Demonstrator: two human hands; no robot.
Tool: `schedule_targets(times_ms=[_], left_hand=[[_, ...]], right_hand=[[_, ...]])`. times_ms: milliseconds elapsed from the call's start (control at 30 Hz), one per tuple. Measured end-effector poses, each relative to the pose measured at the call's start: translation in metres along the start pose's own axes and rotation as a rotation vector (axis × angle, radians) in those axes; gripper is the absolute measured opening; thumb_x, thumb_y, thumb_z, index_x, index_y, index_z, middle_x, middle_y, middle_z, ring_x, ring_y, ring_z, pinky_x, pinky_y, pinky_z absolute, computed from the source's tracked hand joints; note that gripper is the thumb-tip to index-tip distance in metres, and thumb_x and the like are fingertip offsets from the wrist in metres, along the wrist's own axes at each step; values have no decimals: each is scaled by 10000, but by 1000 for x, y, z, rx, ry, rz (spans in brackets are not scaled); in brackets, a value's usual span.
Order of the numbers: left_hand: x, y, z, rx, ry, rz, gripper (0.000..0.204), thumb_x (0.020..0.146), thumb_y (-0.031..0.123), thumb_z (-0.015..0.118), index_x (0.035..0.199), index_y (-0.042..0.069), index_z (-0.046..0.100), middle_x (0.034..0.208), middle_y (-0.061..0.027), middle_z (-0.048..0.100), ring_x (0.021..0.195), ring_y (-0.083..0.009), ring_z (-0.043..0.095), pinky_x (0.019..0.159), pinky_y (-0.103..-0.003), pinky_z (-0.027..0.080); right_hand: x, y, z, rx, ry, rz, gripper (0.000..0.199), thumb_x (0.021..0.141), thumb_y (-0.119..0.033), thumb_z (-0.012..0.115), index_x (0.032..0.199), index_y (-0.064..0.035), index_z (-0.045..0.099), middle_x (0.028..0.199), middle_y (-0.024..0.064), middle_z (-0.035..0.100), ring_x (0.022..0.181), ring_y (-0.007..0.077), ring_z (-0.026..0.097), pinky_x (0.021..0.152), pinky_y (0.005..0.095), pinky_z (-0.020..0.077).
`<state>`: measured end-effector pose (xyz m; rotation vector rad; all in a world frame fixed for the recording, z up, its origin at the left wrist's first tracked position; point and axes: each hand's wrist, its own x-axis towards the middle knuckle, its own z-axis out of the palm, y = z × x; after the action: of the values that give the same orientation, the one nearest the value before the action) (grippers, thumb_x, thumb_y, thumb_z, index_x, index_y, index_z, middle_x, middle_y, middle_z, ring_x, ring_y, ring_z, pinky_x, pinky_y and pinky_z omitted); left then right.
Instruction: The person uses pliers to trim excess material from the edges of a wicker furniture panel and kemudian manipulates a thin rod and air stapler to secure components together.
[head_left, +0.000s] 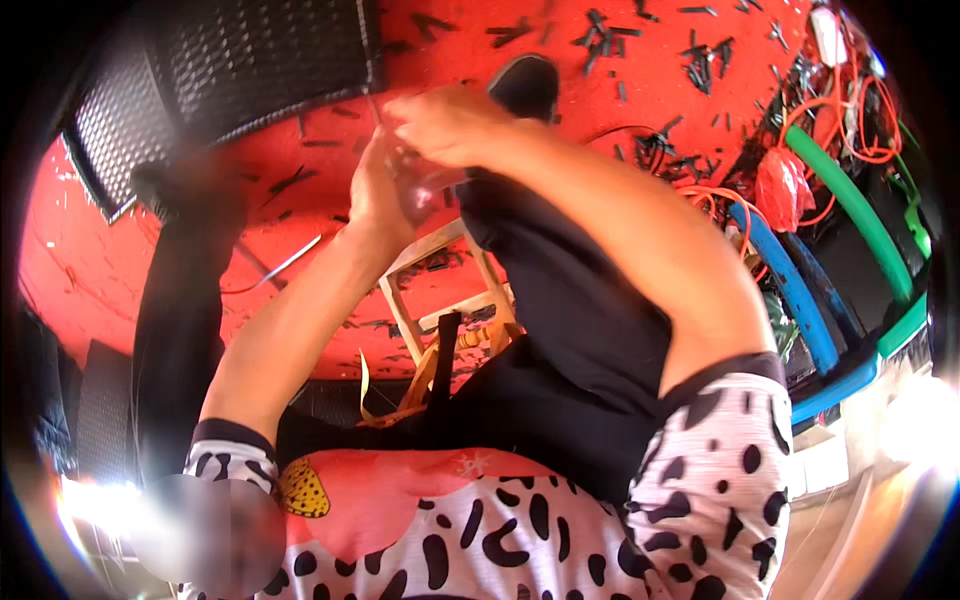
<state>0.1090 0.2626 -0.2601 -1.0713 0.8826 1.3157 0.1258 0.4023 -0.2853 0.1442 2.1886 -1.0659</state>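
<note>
My left hand (pixel 376 192) and my right hand (pixel 447 127) are close together just below the lower right corner of a black woven panel (pixel 270 70). The fingers of both are drawn together, pinching near a thin dark line that runs down from that corner. Motion blur hides what exactly they hold. Something shiny and pale shows by my left palm, too smeared to name. The panel, with its close weave and dark edges, fills the upper left.
Black strip scraps (pixel 605 40) litter the red floor (pixel 330 215). A wooden frame (pixel 402 318) stands between my legs. At the right are orange cord (pixel 880 115), a red plastic bag (pixel 784 190), a green tube (pixel 850 210) and a blue tube (pixel 795 290).
</note>
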Motion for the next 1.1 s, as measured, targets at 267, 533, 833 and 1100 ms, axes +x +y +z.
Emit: schedule_targets(times_ms=[267, 533, 833, 1100], left_hand=[[4, -3, -3, 188, 359, 66, 252, 829, 343, 507, 816, 91, 507, 685, -80, 535, 453, -186, 504, 325, -303, 375], [12, -5, -4, 326, 354, 66, 280, 814, 362, 524, 820, 91, 457, 707, -63, 447, 452, -162, 430, 328, -240, 313], [29, 4, -24, 366, 247, 93, 203, 852, 294, 467, 696, 163, 457, 502, 30, 367, 348, -102, 319, 306, -215, 239], [114, 51, -173, 1419, -47, 938, 147, 845, 218, 437, 913, 175, 560, 896, -49, 609, 505, -162, 476, 401, -268, 388]], right_hand=[[-308, 218, -38, -172, 644, 833, 308, 794, -250, 497, 1029, -58, 551, 956, 187, 579, 909, 329, 552, 765, 395, 433], [-486, 156, 197, -68, 126, 1129, 154, 737, -155, 485, 854, -82, 554, 776, 158, 586, 730, 351, 567, 634, 443, 453], [-519, 54, 117, -20, 806, 1092, 248, 765, -207, 507, 976, -78, 520, 819, 203, 564, 728, 393, 548, 626, 466, 441], [-679, 69, -52, -807, 1258, 1549, 422, 740, -336, 607, 1028, -34, 544, 747, 89, 581, 668, 200, 547, 624, 305, 442]])
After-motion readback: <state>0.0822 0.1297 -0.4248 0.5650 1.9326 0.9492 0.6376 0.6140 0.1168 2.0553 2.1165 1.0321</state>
